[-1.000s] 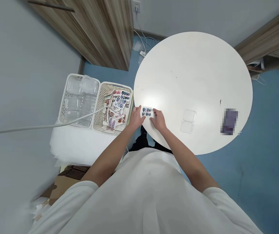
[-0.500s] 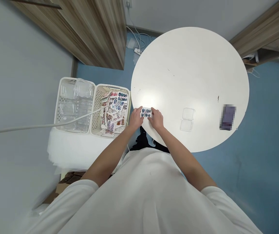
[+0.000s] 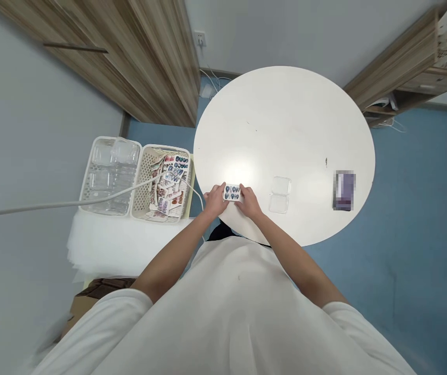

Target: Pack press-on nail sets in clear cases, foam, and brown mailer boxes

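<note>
Between my two hands is a small white card of dark press-on nails (image 3: 231, 192), set in two rows. My left hand (image 3: 215, 200) pinches its left edge and my right hand (image 3: 248, 202) grips its right edge. The card is held over the near left edge of the round white table (image 3: 285, 120). To the right of my right hand lies an open clear plastic case (image 3: 280, 195), its two halves spread flat on the tabletop.
Left of the table, one white basket (image 3: 135, 195) holds several nail cards (image 3: 168, 190); another beside it holds clear plastic cases (image 3: 108, 177). A white cable (image 3: 122, 192) crosses over both baskets. A blurred purple object (image 3: 344, 190) lies at the table's right.
The camera view has shifted, so the table and the open case appear further left. Both hands still hold the nail card.
</note>
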{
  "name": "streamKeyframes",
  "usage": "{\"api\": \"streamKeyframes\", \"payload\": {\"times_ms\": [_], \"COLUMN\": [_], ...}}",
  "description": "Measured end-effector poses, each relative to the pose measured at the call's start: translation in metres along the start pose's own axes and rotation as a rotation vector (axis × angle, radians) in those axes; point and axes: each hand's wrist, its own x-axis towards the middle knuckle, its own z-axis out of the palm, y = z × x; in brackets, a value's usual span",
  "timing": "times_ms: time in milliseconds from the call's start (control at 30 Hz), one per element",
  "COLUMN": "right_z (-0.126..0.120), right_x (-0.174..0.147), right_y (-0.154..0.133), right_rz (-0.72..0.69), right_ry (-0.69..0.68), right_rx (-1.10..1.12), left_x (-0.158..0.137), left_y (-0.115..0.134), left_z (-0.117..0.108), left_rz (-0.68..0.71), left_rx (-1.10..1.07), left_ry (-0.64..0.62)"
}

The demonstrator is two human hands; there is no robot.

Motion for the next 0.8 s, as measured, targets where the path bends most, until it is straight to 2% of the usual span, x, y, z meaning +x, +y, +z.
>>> {"api": "streamKeyframes", "payload": {"times_ms": [167,300,433,600,800], "right_z": [-0.043,-0.077,-0.102,-0.117,-0.117], "right_x": [-0.034,-0.065,-0.083,-0.080,-0.069], "right_y": [0.031,0.067,0.101,0.123,0.128], "right_rz": [-0.033,-0.042,-0.048,-0.055,-0.073], "right_ry": [0.036,0.053,0.065,0.042,-0.014], "right_rx": [0.048,-0.023,-0.093,-0.132,-0.174], "left_x": [-0.012,-0.017,-0.016,-0.008,-0.006], "left_y": [0.038,0.071,0.100,0.120,0.122], "left_z": [0.023,0.047,0.069,0.082,0.088], "left_rz": [0.137,0.284,0.350,0.347,0.266], "left_rx": [-0.075,-0.148,-0.114,0.016,0.102], "left_ry": [-0.022,-0.081,-0.123,-0.127,-0.138]}}
